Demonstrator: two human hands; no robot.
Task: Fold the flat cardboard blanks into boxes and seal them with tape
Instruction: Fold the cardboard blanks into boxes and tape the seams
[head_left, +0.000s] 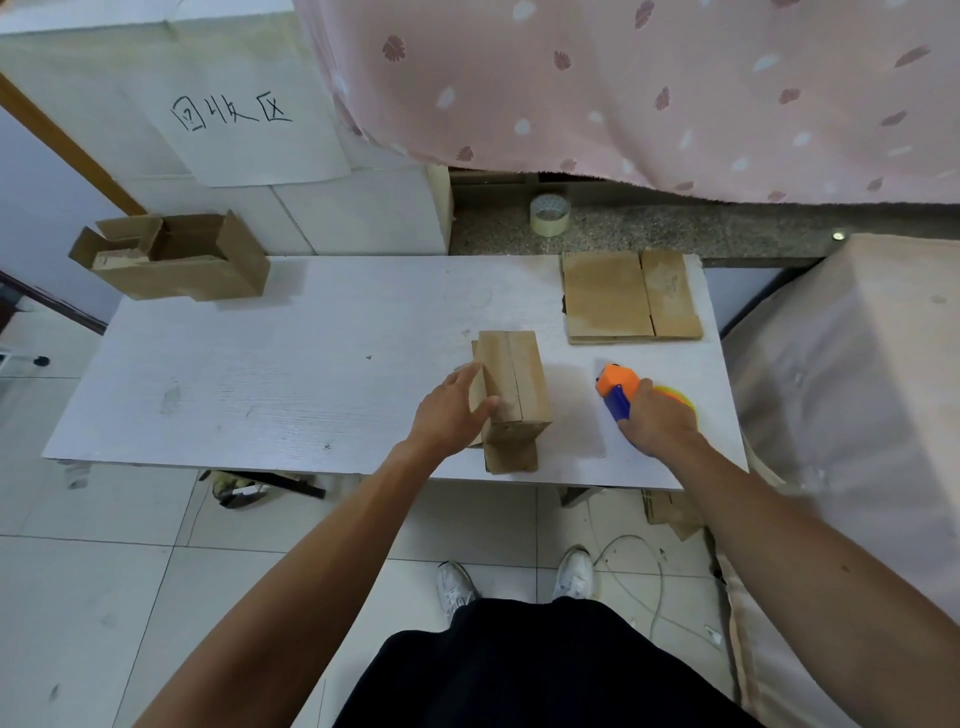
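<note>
His left hand (451, 410) gripped the box (511, 387), fingers spread; his right hand (655, 418) clutched the dispenser (618, 391) on the table (270, 374).

The white worktop (260, 364) carries one folded brown cardboard box (514, 384), one orange-and-blue plastic tape dispenser (615, 389), one stack of flat brown cardboard blanks (631, 299) whose sheets cannot be counted, and one open brown cardboard carton (176, 257). One pale roll of tape (549, 214) stands on the speckled stone ledge (727, 228).
</note>
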